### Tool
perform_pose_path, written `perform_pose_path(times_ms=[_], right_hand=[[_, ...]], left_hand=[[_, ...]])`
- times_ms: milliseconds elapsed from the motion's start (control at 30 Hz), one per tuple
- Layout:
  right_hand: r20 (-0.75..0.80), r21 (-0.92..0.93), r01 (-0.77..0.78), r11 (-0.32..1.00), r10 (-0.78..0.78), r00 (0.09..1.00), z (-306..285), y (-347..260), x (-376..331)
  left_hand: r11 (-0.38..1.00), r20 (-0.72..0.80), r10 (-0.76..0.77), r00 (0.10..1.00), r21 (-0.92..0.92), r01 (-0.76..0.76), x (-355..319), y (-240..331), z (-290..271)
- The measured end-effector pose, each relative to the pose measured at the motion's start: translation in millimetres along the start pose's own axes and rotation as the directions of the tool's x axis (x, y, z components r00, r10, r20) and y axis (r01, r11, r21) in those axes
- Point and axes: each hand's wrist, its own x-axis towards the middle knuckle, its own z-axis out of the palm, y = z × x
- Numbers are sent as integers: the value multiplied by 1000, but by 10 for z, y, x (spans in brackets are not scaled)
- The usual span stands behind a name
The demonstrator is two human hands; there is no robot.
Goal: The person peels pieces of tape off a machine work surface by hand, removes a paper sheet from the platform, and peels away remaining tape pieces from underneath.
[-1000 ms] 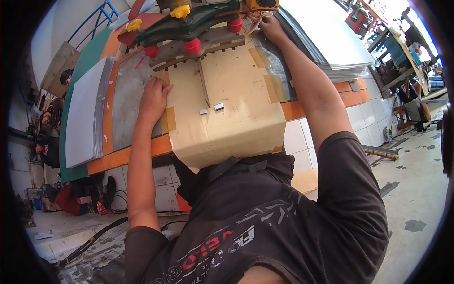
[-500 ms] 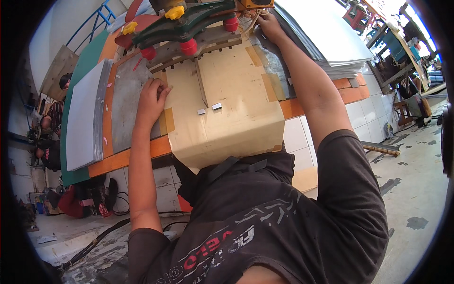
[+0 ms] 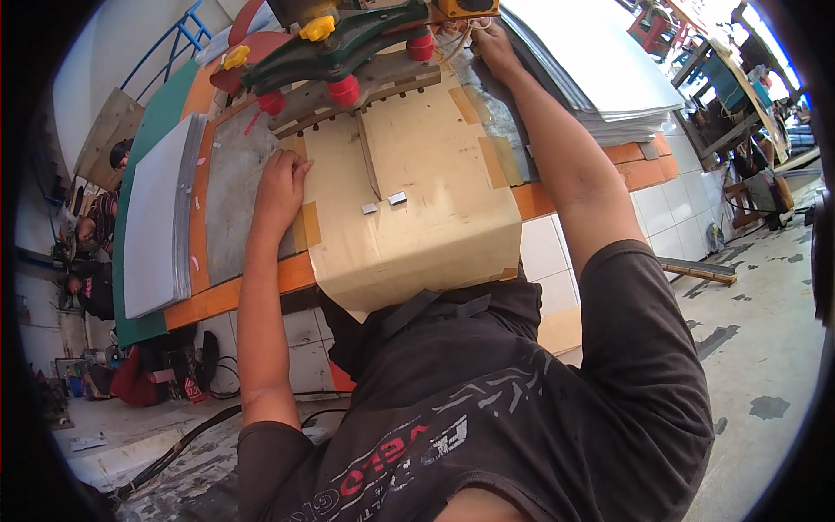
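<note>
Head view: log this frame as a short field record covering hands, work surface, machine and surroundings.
left hand: resting flat at the left edge of the cardboard sheet
right hand: reaching up beside the green machine
cardboard sheet: taped down, draped over the orange bench edge
side stacks: grey sheets left, white sheets right
surroundings: other people far left and right

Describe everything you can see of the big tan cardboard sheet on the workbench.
The tan cardboard sheet lies flat on the orange-edged workbench, its near end curling down over the edge toward the person's dark shirt. A long slit runs down its middle, with two small grey blocks beside the slit's end. Brown tape strips hold its sides. The left hand presses its left edge; the green machine arm with red knobs covers its far end.
</note>
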Motion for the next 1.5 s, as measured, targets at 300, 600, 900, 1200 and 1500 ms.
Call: perform_pose_path(times_ms=[300,600,900,1200,1500], right_hand=[[359,-512,240,825,-48,932,10,-141,-44],[450,-609,200,767,127,884,19,-461,-265],[457,-559,119,820,185,870,57,-539,-312],[486,-536,116,836,193,852,11,-364,-174],[469,-552,177,815,127,874,62,-396,-219]], left_hand=[[996,24,-56,998,-69,58,23,27,-12],[994,3,-42,999,-102,42,17,27,-5],[994,14,-53,998,-91,54,32,37,-21],[993,13,-61,998,-96,62,46,15,-11],[993,4,-73,997,-95,73,30,32,-19]])
